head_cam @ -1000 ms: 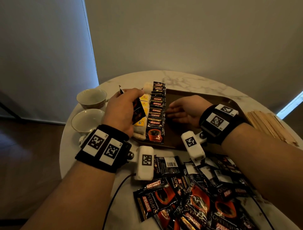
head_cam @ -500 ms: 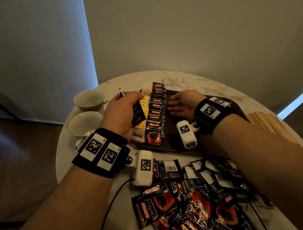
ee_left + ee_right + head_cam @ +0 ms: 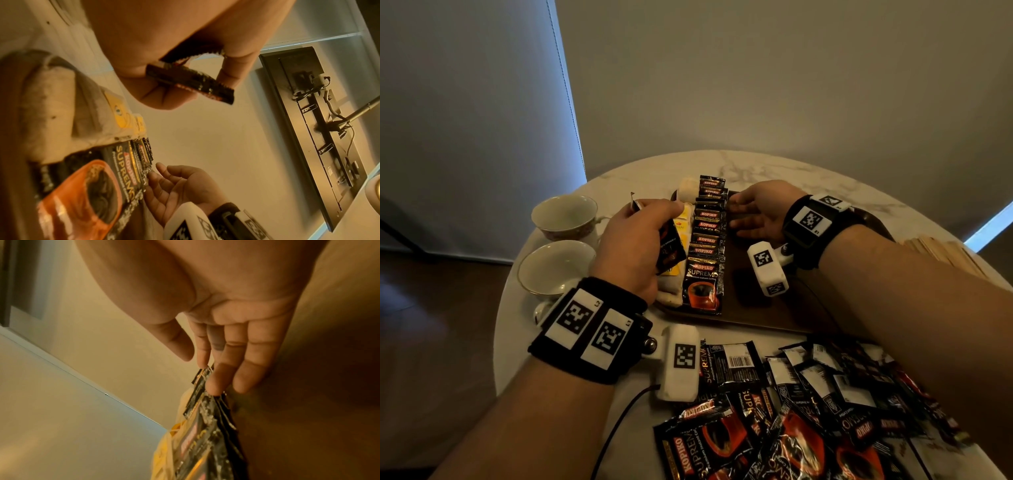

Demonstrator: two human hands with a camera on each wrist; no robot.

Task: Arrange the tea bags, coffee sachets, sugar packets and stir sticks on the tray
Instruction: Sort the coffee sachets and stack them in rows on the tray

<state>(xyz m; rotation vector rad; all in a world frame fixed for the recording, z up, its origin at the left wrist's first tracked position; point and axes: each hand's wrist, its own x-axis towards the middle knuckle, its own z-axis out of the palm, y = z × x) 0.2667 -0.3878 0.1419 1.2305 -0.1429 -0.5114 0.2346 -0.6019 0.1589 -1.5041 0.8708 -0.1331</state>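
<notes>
A dark brown tray [image 3: 767, 315] sits on the round marble table. On its left side lie a row of overlapping black Kopiko coffee sachets [image 3: 705, 246] and, left of that, yellow-tagged tea bags [image 3: 683, 222]. My left hand [image 3: 633, 240] hovers over the tea bags and grips a few black coffee sachets [image 3: 191, 79] between thumb and fingers. My right hand [image 3: 756, 216] lies on the tray with straight fingers, its fingertips [image 3: 213, 386] touching the right edge of the coffee sachets [image 3: 207, 426] row.
A heap of loose coffee sachets [image 3: 808, 411] covers the near table. Two empty teacups [image 3: 558, 267] stand left of the tray. Wooden stir sticks [image 3: 941, 250] lie at the right behind my forearm. The right half of the tray is bare.
My right hand has slid farther along the tray toward the far end of the sachet row. My left hand has stayed over the tea bags with its sachets.
</notes>
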